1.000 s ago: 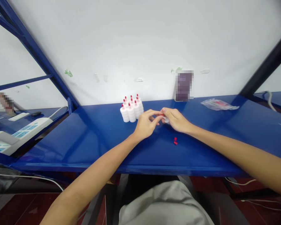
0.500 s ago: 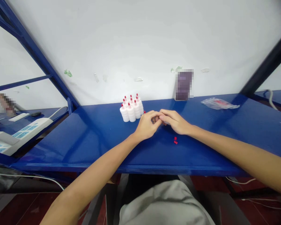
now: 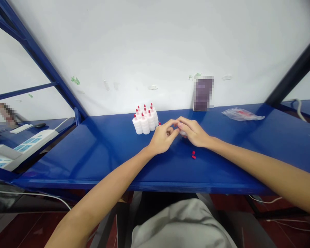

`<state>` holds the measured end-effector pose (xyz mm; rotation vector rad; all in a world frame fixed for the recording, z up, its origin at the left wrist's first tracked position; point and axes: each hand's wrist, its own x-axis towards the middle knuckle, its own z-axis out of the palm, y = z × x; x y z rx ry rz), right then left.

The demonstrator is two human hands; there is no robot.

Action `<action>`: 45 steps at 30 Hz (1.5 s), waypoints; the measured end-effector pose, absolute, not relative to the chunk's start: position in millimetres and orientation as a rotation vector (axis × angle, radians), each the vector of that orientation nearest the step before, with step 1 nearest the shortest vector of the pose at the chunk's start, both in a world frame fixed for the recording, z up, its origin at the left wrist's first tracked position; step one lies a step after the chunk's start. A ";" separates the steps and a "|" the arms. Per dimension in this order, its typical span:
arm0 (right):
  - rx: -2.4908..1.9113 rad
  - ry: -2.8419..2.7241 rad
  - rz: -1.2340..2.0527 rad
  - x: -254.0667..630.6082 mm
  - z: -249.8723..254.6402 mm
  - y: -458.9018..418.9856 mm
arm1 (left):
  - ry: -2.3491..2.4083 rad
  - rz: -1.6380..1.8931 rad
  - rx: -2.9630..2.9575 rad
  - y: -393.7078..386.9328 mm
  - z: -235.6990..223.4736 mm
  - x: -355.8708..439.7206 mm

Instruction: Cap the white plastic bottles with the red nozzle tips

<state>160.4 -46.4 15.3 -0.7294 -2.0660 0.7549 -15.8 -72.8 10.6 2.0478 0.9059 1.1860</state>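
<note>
My right hand (image 3: 195,132) is closed around a small white bottle (image 3: 183,132), mostly hidden by the fingers. My left hand (image 3: 162,137) meets it over the table, thumb and fingers curled in a pinch at the bottle's end; what lies in that pinch is too small to make out. Left of the hands stands a tight group of white squeeze bottles (image 3: 145,125) with red-tipped nozzles. Two small red caps (image 3: 193,155) lie on the table below my right hand. Another small red piece (image 3: 159,124) peeks out behind my left hand.
On the blue table (image 3: 105,148), a clear plastic bag (image 3: 241,114) with red contents lies at the right. A phone (image 3: 203,93) leans on the white wall at the back. Leftward, a white power strip (image 3: 31,144) sits beyond the blue frame (image 3: 43,62).
The hands have shifted slightly apart at the fingertips, and more of the white bottle shows in my right hand. The bottle group and the loose caps have stayed put.
</note>
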 end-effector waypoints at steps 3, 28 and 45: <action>-0.739 -2.024 0.766 161.6 13.5 -42.3 | 0.970 1.297 1.993 -71.5 16.1 -18.6; -1.033 -2.123 0.503 176.0 -2.2 -6.7 | 1.491 1.015 2.647 -71.7 28.8 -44.2; -1.311 -2.204 0.242 173.6 15.5 -23.1 | 0.672 0.746 2.716 -89.9 13.4 -9.7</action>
